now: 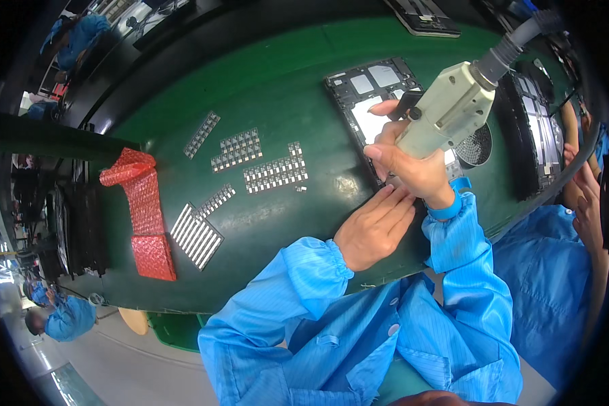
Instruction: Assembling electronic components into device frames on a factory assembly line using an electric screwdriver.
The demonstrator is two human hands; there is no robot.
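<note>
My right hand [416,172], a blue band at its wrist, is closed round the lower end of a bulky beige hand tool [446,105] with a grey corrugated hose [521,44]. The tool hides its own tip and part of the palm. Under it lies an opened black tablet-like housing [350,86] with pale rectangular patches. Fingers outstretched and side by side, my left hand [375,229] rests palm down at the housing's near edge, close below the right hand. Partly behind the tool stands a round metal dish [477,145] with a dark, grainy-looking inside.
Strips of small parts [275,174] and a white-striped sheet [196,237] lie left on the green mat. Beyond them is red bubble wrap [150,216]. Another opened housing [536,128] is at right, near a co-worker's hands [582,177]. A flat device [423,17] lies at the back.
</note>
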